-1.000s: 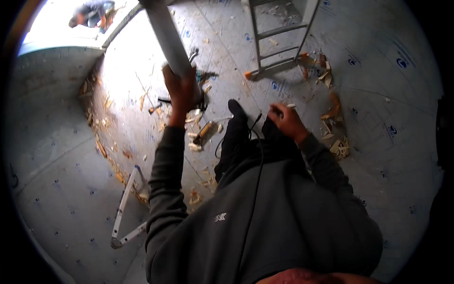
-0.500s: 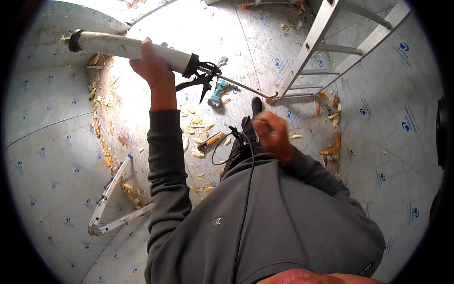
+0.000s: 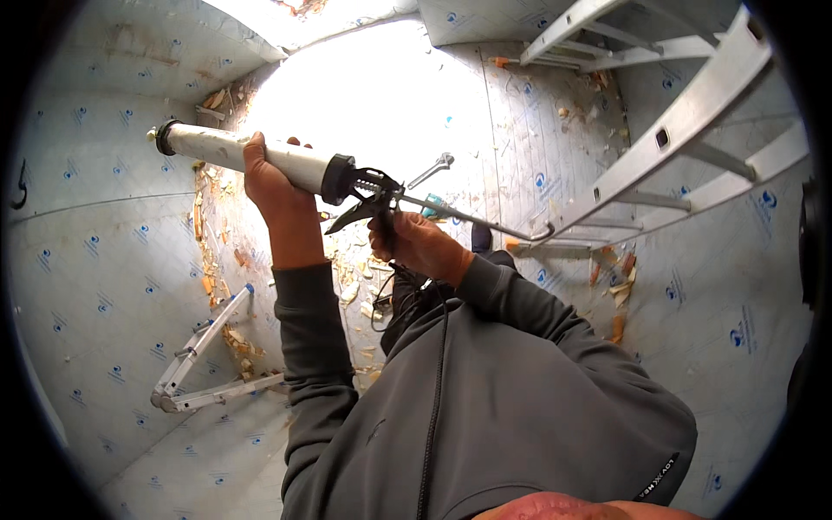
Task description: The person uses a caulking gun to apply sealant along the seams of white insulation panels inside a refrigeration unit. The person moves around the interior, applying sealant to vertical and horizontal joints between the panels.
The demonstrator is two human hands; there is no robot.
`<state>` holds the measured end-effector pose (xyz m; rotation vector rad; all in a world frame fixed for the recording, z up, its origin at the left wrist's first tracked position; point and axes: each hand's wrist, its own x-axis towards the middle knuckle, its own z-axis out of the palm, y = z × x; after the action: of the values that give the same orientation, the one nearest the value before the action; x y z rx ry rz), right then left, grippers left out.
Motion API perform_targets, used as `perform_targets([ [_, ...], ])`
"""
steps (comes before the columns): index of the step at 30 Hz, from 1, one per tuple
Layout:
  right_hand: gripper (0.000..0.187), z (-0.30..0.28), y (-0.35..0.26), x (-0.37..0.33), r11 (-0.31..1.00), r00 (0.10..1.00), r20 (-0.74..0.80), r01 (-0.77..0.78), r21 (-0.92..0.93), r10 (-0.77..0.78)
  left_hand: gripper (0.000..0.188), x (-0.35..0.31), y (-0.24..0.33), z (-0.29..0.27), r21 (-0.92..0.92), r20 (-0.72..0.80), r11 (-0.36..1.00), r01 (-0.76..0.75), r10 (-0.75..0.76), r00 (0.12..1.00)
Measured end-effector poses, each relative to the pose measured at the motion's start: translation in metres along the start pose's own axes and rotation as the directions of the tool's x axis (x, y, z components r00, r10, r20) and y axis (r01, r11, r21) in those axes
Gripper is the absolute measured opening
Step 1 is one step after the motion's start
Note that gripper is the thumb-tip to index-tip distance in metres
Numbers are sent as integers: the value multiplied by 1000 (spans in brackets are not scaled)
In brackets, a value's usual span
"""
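Note:
A long caulking gun [image 3: 208, 146] with a white barrel and black end caps lies across the view, its nozzle end pointing to the far left. My left hand [image 3: 279, 192] is wrapped round the middle of the barrel from below, thumb along its near side. At the rear, my right hand [image 3: 423, 246] grips the black handle, with the long black trigger [image 3: 354, 215] just in front of its fingers. Behind the handle a bent metal rod [image 3: 477, 218] sticks out to the right. Part of the handle is hidden by my right fingers.
An aluminium ladder [image 3: 667, 139] leans on the right, with another ladder frame [image 3: 598, 56] beyond it. A folded metal frame [image 3: 201, 347] stands at left. An adjustable wrench [image 3: 431, 171] and a partly hidden teal drill [image 3: 432, 204] lie on the floor among foam scraps [image 3: 350, 291].
My right hand has moved left and up and taken hold of the caulking gun's handle. The gun has shifted slightly right and nearer, still held by my left hand. The view has shifted.

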<state>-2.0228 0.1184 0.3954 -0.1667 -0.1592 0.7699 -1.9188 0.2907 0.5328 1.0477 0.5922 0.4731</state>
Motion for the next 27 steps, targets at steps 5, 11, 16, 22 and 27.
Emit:
perform_targets([
  [5, 53, -11, -38, 36, 783, 954, -301, -194, -591, 10, 39, 50, 6, -5, 20, -42, 987, -161, 162, 986],
  [11, 24, 6, -67, 74, -395, 768, 426, 246, -885, -478, 46, 114, 19, -5, 261, -120, 861, -437, 478, 870],
  [16, 24, -41, -97, 191, -261, 925, 111, 13, -965, -364, 36, 190, 18, 6, 90, -142, 937, -338, 348, 927],
  [22, 17, -59, -123, 309, -60, 968, -60, -77, -995, -245, 38, 337, 16, 2, 33, -134, 983, -183, 186, 973],
  [27, 18, -60, -127, 406, -253, 971, -26, -87, -964, -237, 33, 425, 41, 9, 68, -226, 988, -137, 149, 963],
])
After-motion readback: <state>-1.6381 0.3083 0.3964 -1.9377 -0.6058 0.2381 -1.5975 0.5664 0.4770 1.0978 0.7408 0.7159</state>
